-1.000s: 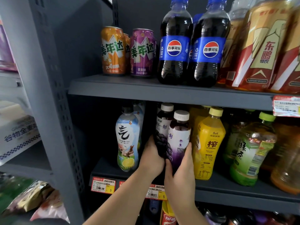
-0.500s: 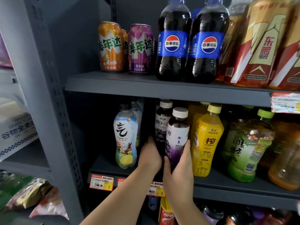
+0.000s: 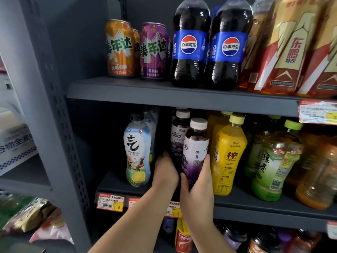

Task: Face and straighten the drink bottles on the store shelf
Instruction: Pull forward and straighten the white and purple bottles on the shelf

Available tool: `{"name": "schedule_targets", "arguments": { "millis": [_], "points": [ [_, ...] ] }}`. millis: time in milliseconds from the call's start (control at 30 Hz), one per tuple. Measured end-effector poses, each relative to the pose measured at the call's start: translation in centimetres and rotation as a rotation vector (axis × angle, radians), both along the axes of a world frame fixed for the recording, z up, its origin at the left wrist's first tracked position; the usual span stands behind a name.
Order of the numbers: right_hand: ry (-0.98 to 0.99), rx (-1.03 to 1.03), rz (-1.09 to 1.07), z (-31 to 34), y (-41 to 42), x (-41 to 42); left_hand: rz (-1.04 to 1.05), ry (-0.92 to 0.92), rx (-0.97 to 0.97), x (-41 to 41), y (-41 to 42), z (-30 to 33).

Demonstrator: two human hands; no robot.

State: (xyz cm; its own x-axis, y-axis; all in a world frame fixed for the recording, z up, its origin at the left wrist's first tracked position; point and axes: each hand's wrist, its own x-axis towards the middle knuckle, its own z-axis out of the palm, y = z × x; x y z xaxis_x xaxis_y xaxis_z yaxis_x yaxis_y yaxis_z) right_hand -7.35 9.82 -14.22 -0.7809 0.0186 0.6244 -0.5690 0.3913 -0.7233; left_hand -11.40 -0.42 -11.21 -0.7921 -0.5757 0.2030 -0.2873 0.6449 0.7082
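Grape bottle — R hand gripping base

"百事可乐" on cola bottles, "美年达" on cans, "5" on price tag.

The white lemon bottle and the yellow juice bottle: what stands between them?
In the head view, two purple grape bottles, front and behind, with the left hand and right hand on them.

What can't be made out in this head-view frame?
- Rear grape juice bottle: lower half hidden by the left hand and the front grape juice bottle.
- Front bottle's base: covered by the right hand.
- Price tag: blurred, cut off by the right edge.
- Bottom-shelf drinks: dark, cut off below.
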Motion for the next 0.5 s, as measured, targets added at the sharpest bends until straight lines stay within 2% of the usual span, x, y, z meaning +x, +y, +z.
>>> {"name": "schedule_targets", "arguments": {
  "millis": [500],
  "points": [
    [-0.015,-0.002,0.012,-0.03,0.14,-0.11,0.022,-0.002,-0.051,0.39,0.14,0.06]
  ]
}}
